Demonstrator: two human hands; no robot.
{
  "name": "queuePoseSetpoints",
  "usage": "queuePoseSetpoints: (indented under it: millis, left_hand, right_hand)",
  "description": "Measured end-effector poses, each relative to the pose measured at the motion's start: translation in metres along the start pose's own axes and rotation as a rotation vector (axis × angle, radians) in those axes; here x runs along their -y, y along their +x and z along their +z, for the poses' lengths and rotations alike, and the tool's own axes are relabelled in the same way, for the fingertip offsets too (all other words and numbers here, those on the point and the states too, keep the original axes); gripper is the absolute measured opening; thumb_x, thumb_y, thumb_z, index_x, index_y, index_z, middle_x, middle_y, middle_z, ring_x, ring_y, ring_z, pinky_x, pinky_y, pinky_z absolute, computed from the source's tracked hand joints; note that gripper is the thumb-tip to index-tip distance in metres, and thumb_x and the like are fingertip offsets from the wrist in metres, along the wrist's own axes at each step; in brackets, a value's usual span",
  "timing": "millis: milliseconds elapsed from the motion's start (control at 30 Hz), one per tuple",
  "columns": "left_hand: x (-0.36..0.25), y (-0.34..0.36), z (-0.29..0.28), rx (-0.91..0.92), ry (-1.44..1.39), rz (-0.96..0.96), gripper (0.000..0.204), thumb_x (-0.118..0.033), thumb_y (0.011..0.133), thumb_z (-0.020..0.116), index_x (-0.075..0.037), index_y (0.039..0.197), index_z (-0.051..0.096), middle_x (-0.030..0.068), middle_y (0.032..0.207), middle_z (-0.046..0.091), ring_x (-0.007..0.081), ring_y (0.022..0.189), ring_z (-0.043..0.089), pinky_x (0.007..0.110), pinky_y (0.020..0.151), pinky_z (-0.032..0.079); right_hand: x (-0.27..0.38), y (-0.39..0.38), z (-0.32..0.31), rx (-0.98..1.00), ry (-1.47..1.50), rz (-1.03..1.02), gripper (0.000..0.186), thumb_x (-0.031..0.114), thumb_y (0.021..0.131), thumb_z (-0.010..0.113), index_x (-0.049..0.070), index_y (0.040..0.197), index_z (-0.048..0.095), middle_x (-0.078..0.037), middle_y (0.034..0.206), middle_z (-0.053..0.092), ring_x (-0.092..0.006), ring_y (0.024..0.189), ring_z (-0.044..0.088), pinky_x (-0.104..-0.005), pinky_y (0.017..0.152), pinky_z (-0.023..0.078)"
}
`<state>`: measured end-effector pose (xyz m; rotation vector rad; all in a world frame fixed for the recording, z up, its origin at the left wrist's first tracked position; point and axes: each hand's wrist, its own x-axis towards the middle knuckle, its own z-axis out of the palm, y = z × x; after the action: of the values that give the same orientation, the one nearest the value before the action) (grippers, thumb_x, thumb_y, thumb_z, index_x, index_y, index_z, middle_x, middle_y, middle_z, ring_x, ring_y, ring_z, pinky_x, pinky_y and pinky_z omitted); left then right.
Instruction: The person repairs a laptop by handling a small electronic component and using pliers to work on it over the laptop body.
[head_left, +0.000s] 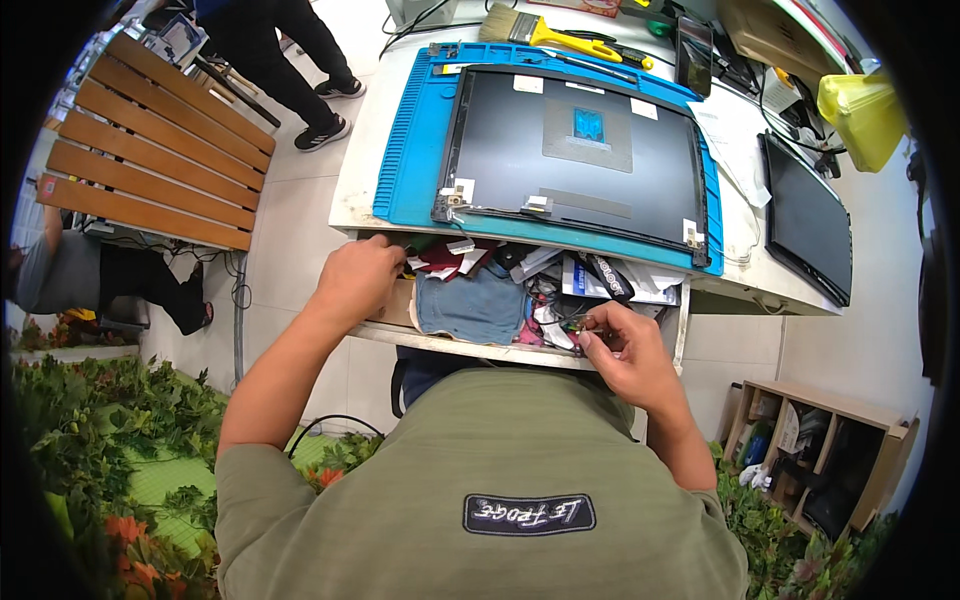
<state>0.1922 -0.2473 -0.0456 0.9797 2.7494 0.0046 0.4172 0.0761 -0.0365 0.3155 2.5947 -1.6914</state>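
Observation:
A pulled-out drawer [470,350] full of mixed small things lies in front of me, under the table top. My left hand [362,280] is at its left end, fingers bent together and their tips partly hidden beside a dark red item [440,262]. Over the drawer's right part, my right hand [630,345] has thumb and forefinger pinched close; what sits between them is too small to name. Between the hands lies a folded blue cloth [470,305]. Tangled wires [543,308] and a black strap with white lettering [607,277] lie near my right hand.
Above the drawer, a dark laptop lid panel [590,150] rests on a blue work mat [400,170]. A yellow-handled brush [530,28] and a phone [694,55] lie behind it. A black screen panel [806,215] is at right. Other people are at the left, near a slatted wooden bench [160,150].

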Motion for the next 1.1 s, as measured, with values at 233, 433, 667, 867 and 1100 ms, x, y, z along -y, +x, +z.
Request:
queuePoseSetpoints:
  millis: [233, 433, 667, 867, 1100]
  left_hand:
    - [0.012, -0.004, 0.011, -0.139, 0.120, 0.200, 0.019, -0.012, 0.087, 0.074, -0.013, 0.104, 0.083, 0.0083, 0.103, 0.069, 0.0302, 0.101, 0.070, 0.043, 0.083, 0.061]
    - [0.020, 0.004, 0.017, -0.101, 0.228, 0.298, 0.014, -0.009, 0.085, 0.073, -0.008, 0.097, 0.080, 0.0085, 0.103, 0.067, 0.0286, 0.098, 0.070, 0.042, 0.080, 0.063]
    - [0.031, -0.009, -0.018, -0.306, 0.058, 0.558, 0.014, -0.015, 0.082, 0.080, -0.012, 0.080, 0.067, 0.0034, 0.088, 0.059, 0.0230, 0.080, 0.067, 0.039, 0.064, 0.056]
    - [0.027, -0.029, -0.040, -0.338, -0.194, 0.400, 0.023, -0.015, 0.075, 0.087, -0.012, 0.081, 0.065, 0.0059, 0.079, 0.057, 0.0289, 0.067, 0.062, 0.041, 0.059, 0.050]
    - [0.043, -0.046, -0.103, -0.114, -0.243, 0.183, 0.028, -0.013, 0.071, 0.091, -0.006, 0.081, 0.066, 0.0086, 0.076, 0.062, 0.0282, 0.063, 0.060, 0.040, 0.058, 0.047]
  right_hand:
    - [0.017, 0.012, 0.001, 0.064, 0.000, -0.080, 0.020, 0.013, 0.098, 0.075, -0.002, 0.110, 0.072, -0.012, 0.093, 0.075, -0.0183, 0.072, 0.068, -0.0318, 0.059, 0.054]
    - [0.027, 0.021, 0.002, 0.140, -0.059, -0.126, 0.019, 0.013, 0.098, 0.074, -0.002, 0.110, 0.071, -0.014, 0.095, 0.075, -0.0234, 0.074, 0.070, -0.0335, 0.062, 0.057]
    - [0.018, 0.017, 0.001, 0.115, 0.006, -0.117, 0.018, 0.013, 0.099, 0.074, -0.001, 0.110, 0.070, -0.012, 0.093, 0.074, -0.0203, 0.072, 0.069, -0.0330, 0.060, 0.054]
    - [0.023, 0.026, 0.012, 0.154, 0.020, -0.187, 0.019, 0.013, 0.099, 0.074, -0.002, 0.111, 0.069, -0.011, 0.091, 0.072, -0.0189, 0.072, 0.067, -0.0328, 0.060, 0.054]
    - [0.029, 0.026, 0.015, 0.128, 0.026, -0.198, 0.019, 0.012, 0.098, 0.074, -0.002, 0.110, 0.069, -0.009, 0.089, 0.070, -0.0153, 0.070, 0.063, -0.0308, 0.060, 0.050]
